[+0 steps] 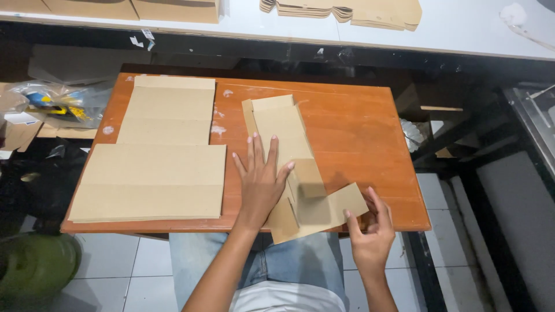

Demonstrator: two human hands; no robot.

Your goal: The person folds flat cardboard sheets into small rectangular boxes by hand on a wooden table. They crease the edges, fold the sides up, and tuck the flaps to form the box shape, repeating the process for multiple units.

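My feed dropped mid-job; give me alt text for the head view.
The left hand presses flat on a brown cardboard blank on an orange wooden table, while the right hand folds its near flap. A stack of flat cardboard sheets lies to the left.

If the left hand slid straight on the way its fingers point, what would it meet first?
The left hand points away across the table, fingertips already on the folded cardboard blank. It would keep riding along that blank; beyond it lies bare orange tabletop, as far as the view shows.
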